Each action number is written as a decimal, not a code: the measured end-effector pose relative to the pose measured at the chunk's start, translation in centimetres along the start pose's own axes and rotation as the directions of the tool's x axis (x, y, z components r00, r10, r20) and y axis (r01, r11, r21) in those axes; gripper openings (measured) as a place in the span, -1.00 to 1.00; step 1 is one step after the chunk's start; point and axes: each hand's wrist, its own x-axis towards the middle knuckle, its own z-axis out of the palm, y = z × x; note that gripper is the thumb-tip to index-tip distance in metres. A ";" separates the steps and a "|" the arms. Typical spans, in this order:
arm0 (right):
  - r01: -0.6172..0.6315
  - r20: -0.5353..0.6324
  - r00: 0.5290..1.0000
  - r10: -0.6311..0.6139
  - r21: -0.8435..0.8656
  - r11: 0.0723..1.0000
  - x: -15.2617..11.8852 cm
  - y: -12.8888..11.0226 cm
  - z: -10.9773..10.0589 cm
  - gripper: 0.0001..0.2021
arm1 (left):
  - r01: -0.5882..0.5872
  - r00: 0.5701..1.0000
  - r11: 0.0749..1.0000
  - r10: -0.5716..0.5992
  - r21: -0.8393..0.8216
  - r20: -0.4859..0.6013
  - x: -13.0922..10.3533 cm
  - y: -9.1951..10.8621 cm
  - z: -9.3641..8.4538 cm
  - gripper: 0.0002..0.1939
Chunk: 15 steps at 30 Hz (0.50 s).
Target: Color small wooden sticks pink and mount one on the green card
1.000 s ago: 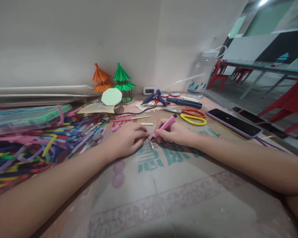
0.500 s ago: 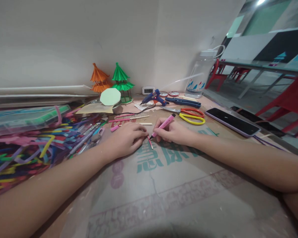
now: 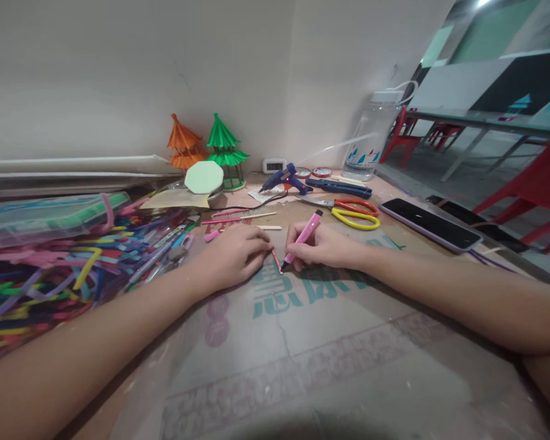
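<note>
the left hand (image 3: 238,253) pinches the far end of a thin stick (image 3: 276,260) above the printed sheet (image 3: 348,348); the right hand (image 3: 318,244) is closed round a pink marker (image 3: 308,232), its tip at the near end. that stick looks nearly all pink, a pale bit remaining; other sticks (image 3: 269,228) beyond show pale lengths, probably left to colour. fingers hide its far end.
</note>
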 end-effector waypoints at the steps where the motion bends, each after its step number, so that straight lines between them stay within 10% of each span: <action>1: -0.002 -0.022 1.000 0.002 0.000 1.000 0.0 0.1 0.0 -0.84 | 0.001 1.000 1.000 -0.001 -0.001 -0.002 0.0 0.0 0.0 -0.72; 15: -0.005 -0.024 1.000 0.005 0.004 1.000 0.1 0.4 0.0 -0.83 | 0.007 1.000 1.000 -0.007 0.007 -0.001 0.1 0.1 -0.2 -0.73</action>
